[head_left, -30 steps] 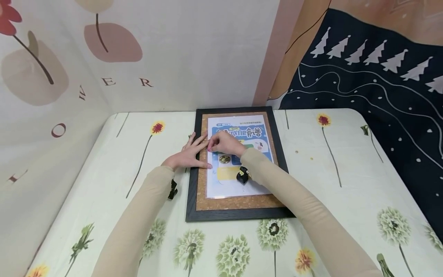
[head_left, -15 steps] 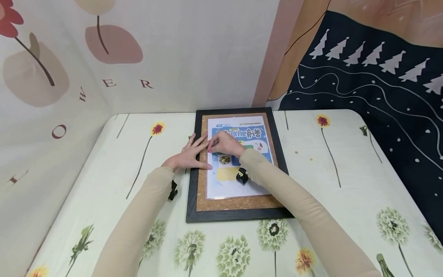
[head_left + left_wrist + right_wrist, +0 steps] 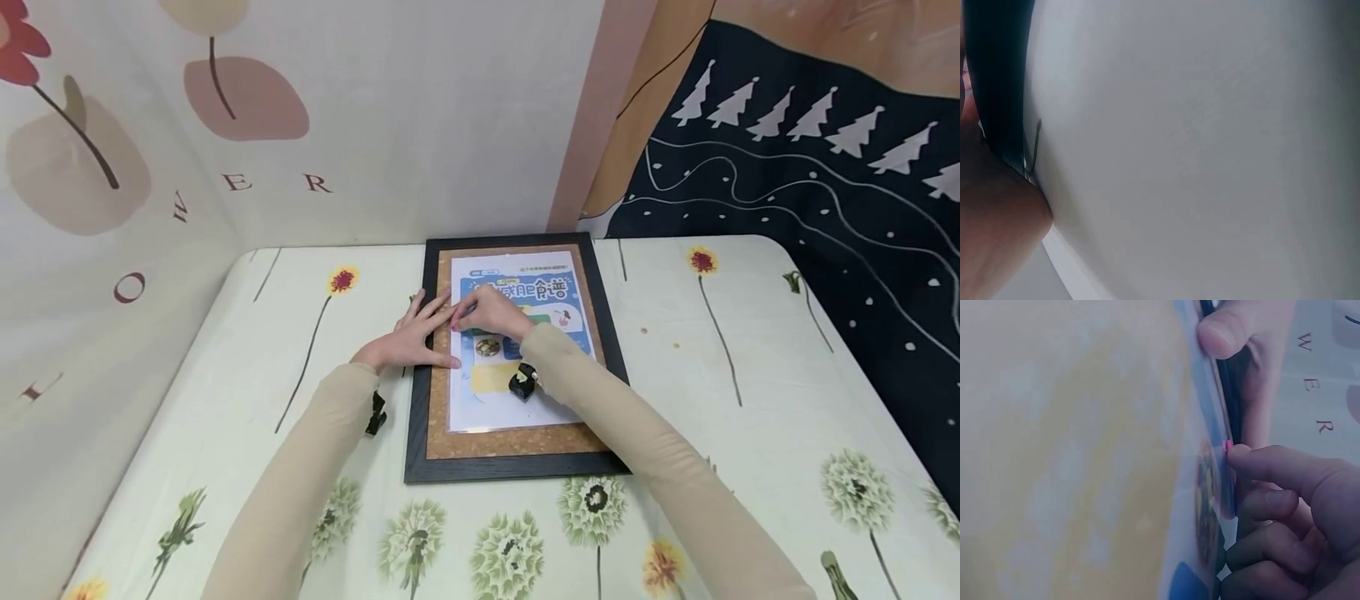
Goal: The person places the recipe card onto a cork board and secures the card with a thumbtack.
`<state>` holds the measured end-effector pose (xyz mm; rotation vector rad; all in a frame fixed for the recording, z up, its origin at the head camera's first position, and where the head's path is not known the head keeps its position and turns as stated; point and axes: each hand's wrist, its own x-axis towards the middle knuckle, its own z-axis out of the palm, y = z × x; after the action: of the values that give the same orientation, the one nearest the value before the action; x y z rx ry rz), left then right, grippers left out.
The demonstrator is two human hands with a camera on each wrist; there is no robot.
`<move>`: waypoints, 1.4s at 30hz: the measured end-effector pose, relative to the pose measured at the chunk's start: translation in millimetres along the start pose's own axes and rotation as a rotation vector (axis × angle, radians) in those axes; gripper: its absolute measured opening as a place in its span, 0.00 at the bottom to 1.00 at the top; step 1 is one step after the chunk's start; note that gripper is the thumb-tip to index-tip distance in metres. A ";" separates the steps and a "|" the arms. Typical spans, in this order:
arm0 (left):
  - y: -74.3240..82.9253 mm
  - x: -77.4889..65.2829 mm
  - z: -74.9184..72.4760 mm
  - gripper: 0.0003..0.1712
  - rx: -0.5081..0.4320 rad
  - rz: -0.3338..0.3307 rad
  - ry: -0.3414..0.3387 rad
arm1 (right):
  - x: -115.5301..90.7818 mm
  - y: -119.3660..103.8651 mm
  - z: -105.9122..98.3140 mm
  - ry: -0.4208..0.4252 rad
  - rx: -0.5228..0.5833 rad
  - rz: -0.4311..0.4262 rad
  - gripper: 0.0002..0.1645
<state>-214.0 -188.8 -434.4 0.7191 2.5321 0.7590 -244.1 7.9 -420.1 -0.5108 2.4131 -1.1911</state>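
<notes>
A printed poster [image 3: 517, 408] in blue and yellow, under a clear glossy sheet, lies on a cork board [image 3: 480, 444] with a black frame [image 3: 517, 465]. My left hand [image 3: 411, 337] rests with fingers spread across the board's left side, thumb on the poster's edge. Just right of it, my right hand [image 3: 491, 312] pinches a small pink push pin [image 3: 454, 327] at the poster's left edge. The right wrist view shows a fingertip against the pink push pin [image 3: 1228, 445], its point hidden. In the left wrist view, skin shows beside the dark frame edge [image 3: 997, 75].
The board lies on a table with a flower-printed cloth [image 3: 315, 467], close to a white printed curtain [image 3: 405, 125] behind. A dark cloth with white trees [image 3: 795, 167] hangs at the right. Black wrist cameras [image 3: 523, 381] sit at the cuffs.
</notes>
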 end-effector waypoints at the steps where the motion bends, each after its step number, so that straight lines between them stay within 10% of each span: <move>1: 0.0 0.1 0.0 0.57 -0.001 0.000 0.000 | -0.1 0.2 -0.2 -0.002 0.006 -0.003 0.04; 14: -2.2 1.7 1.1 0.58 0.012 0.003 -0.001 | -15.0 8.2 -12.8 -0.040 0.176 0.053 0.10; 42: 2.9 -0.4 0.0 0.59 0.031 -0.015 -0.001 | -60.9 36.6 -51.1 -0.045 0.173 0.068 0.13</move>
<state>-212.6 -186.9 -432.6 0.7099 2.5506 0.7156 -223.0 92.2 -409.6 -0.3949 2.2459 -1.3294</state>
